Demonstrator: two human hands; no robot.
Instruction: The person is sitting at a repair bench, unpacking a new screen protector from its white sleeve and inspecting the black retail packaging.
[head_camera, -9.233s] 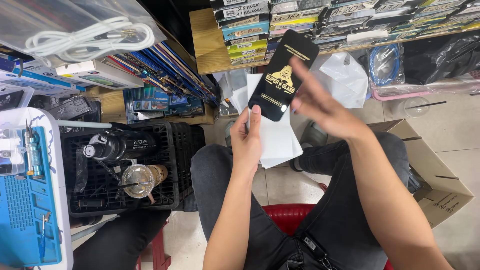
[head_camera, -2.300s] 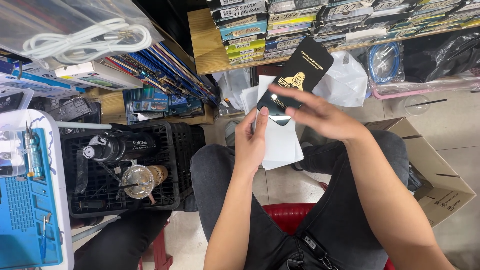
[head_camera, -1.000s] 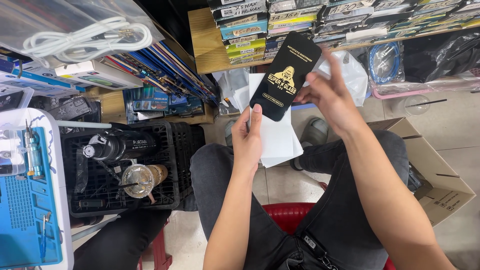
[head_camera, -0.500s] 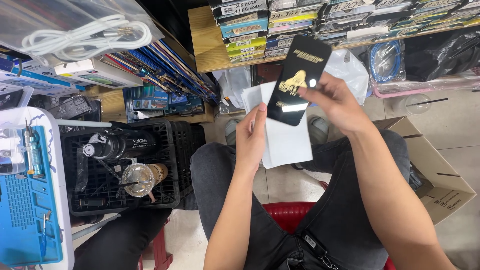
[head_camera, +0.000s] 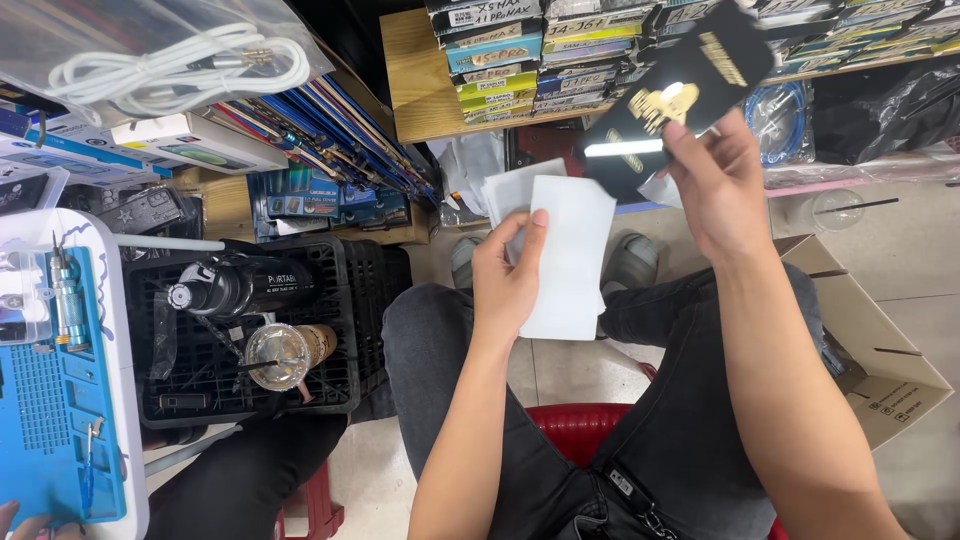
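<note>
A white sleeve (head_camera: 570, 255) is gripped by the left hand (head_camera: 508, 280), near the lap. To its far right, a black card (head_camera: 672, 100) is pinched by the right hand (head_camera: 715, 185).

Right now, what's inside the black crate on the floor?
The black crate holds a black canister lying on its side and a lidded plastic cup. Whatever lies beneath them is hidden.

Single head camera, looking steeply down, close over lap and floor, shelves at top edge
</note>
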